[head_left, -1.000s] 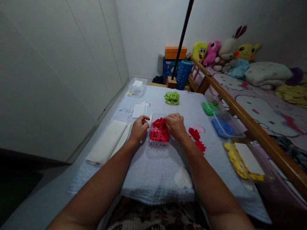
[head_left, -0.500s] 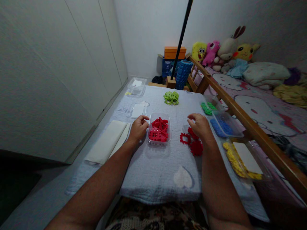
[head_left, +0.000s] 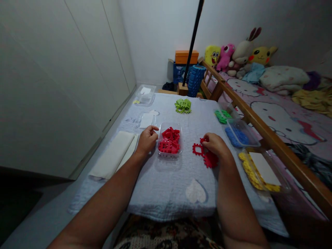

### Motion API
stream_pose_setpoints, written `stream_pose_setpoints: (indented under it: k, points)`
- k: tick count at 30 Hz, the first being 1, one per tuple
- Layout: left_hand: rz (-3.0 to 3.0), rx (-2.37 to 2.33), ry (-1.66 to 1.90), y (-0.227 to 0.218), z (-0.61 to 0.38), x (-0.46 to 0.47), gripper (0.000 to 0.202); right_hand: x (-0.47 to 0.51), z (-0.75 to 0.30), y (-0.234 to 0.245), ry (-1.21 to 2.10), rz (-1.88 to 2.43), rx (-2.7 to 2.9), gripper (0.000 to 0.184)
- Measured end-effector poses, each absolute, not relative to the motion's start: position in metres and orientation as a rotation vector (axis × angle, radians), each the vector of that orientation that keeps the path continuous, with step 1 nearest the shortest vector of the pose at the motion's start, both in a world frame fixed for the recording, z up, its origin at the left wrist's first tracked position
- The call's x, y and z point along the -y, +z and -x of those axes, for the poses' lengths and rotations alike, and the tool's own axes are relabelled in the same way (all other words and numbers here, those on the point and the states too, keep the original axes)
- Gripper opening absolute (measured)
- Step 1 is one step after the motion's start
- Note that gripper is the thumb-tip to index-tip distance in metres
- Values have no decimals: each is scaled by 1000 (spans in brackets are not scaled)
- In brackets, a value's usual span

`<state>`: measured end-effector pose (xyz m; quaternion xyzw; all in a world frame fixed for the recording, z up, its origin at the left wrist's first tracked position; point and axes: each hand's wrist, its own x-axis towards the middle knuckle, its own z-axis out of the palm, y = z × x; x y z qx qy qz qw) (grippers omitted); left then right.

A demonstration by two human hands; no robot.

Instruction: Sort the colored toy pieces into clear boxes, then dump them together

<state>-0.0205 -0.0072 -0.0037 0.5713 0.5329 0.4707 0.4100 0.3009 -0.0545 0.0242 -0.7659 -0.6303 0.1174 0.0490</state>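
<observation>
Red pieces in box: I record a heap of red plastic notched pieces [head_left: 169,141] inside a clear, rounded-corner plastic box [head_left: 169,155], at the middle of the table, between the two hands.
Loose red pieces: on the cloth right of the box, apart from it, I count a red square frame piece [head_left: 194,149] with a notched edge, a solid red notched piece [head_left: 209,160] and a small red piece [head_left: 202,140]; the hand partly covers this group.
Right hand: the right hand [head_left: 214,142] is over the loose group, its fingers bent and narrow, tips at the small red piece; I cannot tell whether they grip it.
Left hand: the left hand [head_left: 148,139] is at the box's left wall, index finger reaching to the rim, the other fingers curled; contact I cannot confirm.
Table covering: pale blue cloth [head_left: 160,190] with a white heart print [head_left: 196,191] near the front edge.
Far side: a small pile of lime-green notched pieces [head_left: 183,105].
Right edge: green pieces [head_left: 223,117], blue pieces [head_left: 236,136] and yellow pieces [head_left: 250,171], each with a clear container; a white card [head_left: 264,168] shows at the yellow ones.
Left edge: folded cream cloth [head_left: 112,154]; beyond it, another white card [head_left: 146,120].
Surroundings: brown wooden bed rail [head_left: 259,119] on the right, plush toys on the bed behind.
</observation>
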Motion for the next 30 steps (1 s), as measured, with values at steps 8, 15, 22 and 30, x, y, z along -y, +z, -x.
stream_pose_setpoints:
  k: [8,15,22,30]
  points:
    - [-1457,-1347,1186,-2,21,8,27,46,-277,25,247,1971,1832,15]
    - [-1451,-1357,1177,-3,21,8,27,32,-220,49,388,1531,1865,14]
    - [-1440,-1364,1172,1,21,8,25,20,-169,65,581,1648,1850,22]
    - [-1432,-1362,1166,2,20,9,25,-2,-149,58,606,1786,1786,20]
